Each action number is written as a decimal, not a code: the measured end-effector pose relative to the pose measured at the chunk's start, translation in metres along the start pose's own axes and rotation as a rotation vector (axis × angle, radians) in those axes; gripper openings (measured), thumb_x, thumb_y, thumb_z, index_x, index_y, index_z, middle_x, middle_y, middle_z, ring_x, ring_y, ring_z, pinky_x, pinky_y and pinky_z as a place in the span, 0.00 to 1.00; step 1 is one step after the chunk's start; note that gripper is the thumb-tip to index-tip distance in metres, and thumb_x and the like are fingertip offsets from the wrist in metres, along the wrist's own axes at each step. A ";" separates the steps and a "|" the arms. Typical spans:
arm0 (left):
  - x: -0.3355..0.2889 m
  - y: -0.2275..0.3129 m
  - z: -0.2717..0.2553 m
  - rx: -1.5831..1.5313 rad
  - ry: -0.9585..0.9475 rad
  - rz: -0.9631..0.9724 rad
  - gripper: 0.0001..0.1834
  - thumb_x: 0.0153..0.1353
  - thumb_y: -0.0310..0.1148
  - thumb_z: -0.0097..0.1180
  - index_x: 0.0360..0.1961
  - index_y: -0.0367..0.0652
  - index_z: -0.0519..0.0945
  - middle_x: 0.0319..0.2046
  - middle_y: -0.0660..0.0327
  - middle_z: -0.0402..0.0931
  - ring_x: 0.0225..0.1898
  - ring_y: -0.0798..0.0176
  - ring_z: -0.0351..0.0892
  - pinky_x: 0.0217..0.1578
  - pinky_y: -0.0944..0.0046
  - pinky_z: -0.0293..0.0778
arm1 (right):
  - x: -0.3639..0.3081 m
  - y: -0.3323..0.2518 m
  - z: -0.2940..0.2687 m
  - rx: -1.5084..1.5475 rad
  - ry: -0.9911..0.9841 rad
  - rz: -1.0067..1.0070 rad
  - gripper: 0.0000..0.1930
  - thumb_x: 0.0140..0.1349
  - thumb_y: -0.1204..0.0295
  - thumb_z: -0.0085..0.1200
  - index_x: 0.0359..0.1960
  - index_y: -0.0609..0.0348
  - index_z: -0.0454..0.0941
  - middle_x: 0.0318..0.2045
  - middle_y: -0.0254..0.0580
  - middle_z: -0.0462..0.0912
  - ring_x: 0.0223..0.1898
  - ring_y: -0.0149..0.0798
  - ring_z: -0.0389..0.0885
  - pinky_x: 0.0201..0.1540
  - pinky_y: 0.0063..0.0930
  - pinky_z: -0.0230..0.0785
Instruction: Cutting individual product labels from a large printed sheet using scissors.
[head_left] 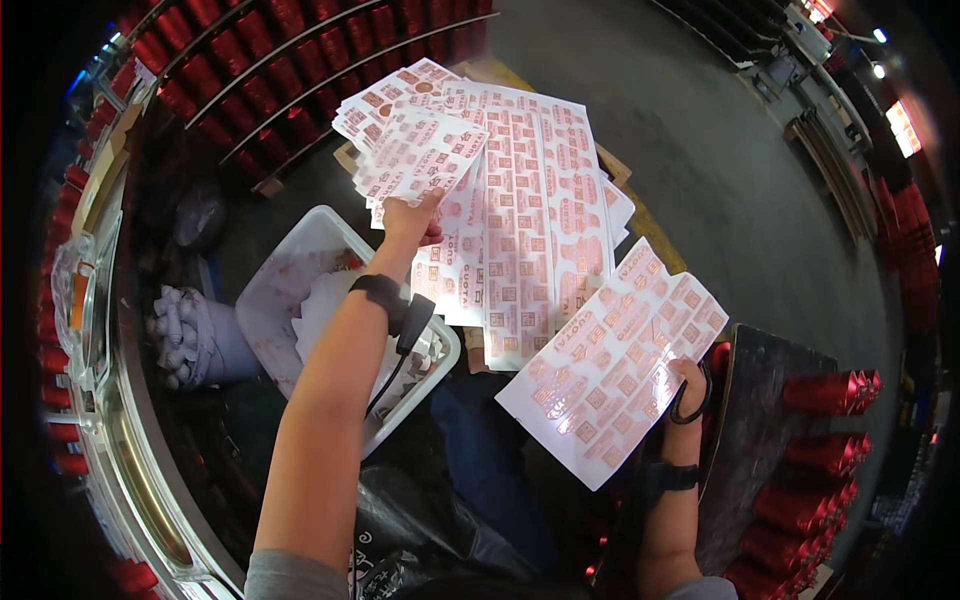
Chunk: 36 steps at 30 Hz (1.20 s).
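Note:
My left hand point(412, 222) reaches out over a stack of printed sheets. Its fingers are closed on the near edge of a smaller sticker sheet point(425, 155) with pinkish-gold print, which lies over the pile. Larger sheets point(515, 230) with the same kind of print are spread under and beside it. Nearer to me on the right, my right hand point(687, 388) grips the right edge of another sticker sheet point(610, 365), held tilted and apart from the stack. A black loop point(707, 388) curves around the right hand's fingers; its kind cannot be made out. Both wrists wear black bands.
A white plastic bin point(330, 225) with paper scraps stands left of the stack, beside a white bucket point(215, 345) of pale bottle-like pieces. Racks of red cylinders point(265, 85) rise at the far left. More red cylinders point(820, 455) line a dark board point(755, 400) on the right.

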<state>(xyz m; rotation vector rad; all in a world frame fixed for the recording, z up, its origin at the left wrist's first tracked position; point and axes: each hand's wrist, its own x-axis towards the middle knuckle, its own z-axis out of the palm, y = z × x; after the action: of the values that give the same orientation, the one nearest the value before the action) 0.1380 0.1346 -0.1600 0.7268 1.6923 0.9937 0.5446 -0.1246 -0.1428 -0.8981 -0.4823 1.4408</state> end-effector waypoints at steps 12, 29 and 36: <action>-0.105 -0.155 -0.004 0.538 -0.809 0.024 0.29 0.48 0.51 0.69 0.39 0.33 0.83 0.28 0.55 0.81 0.22 0.63 0.75 0.25 0.64 0.70 | -0.006 -0.007 0.029 -0.109 0.028 -0.055 0.34 0.49 0.74 0.47 0.62 0.71 0.60 0.57 0.53 0.72 0.57 0.48 0.72 0.60 0.35 0.64; -0.152 -0.026 -0.038 0.544 -0.143 0.770 0.13 0.55 0.25 0.49 0.43 0.41 0.74 0.24 0.38 0.75 0.32 0.33 0.77 0.32 0.41 0.72 | 0.055 -0.034 0.036 -0.168 -0.121 0.089 0.29 0.51 0.76 0.48 0.58 0.74 0.65 0.52 0.54 0.77 0.50 0.47 0.79 0.55 0.36 0.70; -0.148 0.042 -0.098 0.675 -0.124 0.882 0.11 0.57 0.24 0.48 0.43 0.40 0.74 0.25 0.39 0.75 0.33 0.35 0.77 0.31 0.46 0.72 | 0.177 0.020 0.073 -0.251 -0.160 -0.017 0.18 0.51 0.78 0.55 0.46 0.72 0.75 0.40 0.47 0.82 0.38 0.39 0.81 0.42 0.30 0.72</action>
<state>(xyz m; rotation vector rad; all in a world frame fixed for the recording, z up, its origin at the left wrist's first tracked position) 0.0921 0.0046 -0.0399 2.0505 1.5950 0.8847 0.4964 0.0614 -0.1539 -0.9777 -0.8017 1.4640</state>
